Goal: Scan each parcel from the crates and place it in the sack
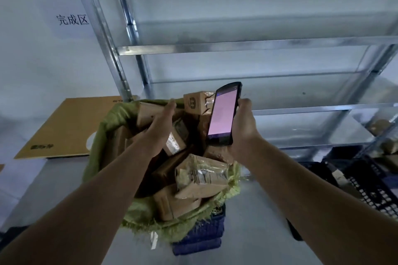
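A green woven sack point(112, 120) stands open below me, filled with several brown cardboard parcels point(200, 176). My left hand point(160, 127) stretches over the sack with straight fingers and holds nothing; its palm lies against the parcels near the far rim. My right hand point(241, 129) grips a black handheld scanner point(223, 112) whose screen glows pink, held upright above the sack's right side. A small box point(196, 102) with a printed logo sticks up at the back of the sack, just left of the scanner.
The sack rests on a blue plastic crate point(202, 234). A metal shelving rack point(258, 46) rises behind. Black crates point(370, 187) with parcels sit at the right. A flat cardboard sheet point(64, 127) lies at the left, under a wall sign point(72, 20).
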